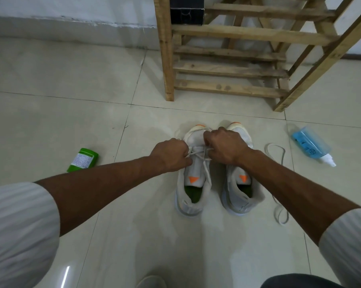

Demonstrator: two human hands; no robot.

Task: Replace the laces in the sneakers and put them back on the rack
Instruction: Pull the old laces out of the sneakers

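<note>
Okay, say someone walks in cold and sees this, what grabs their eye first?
The left hand and right hand pinch the lace over a white sneaker at floor centre, with its mate beside it. Next come the wooden rack behind and a loose lace right of the pair. A green bottle lies to the left and a blue spray bottle to the right.

A single wide-angle view, worn on the person's head, looks forward and steeply down at the tiled floor (71,121), facing the wooden shoe rack (229,70) at the frame's top. The white sneakers (193,175) lie near the camera, just in front of that rack.
</note>
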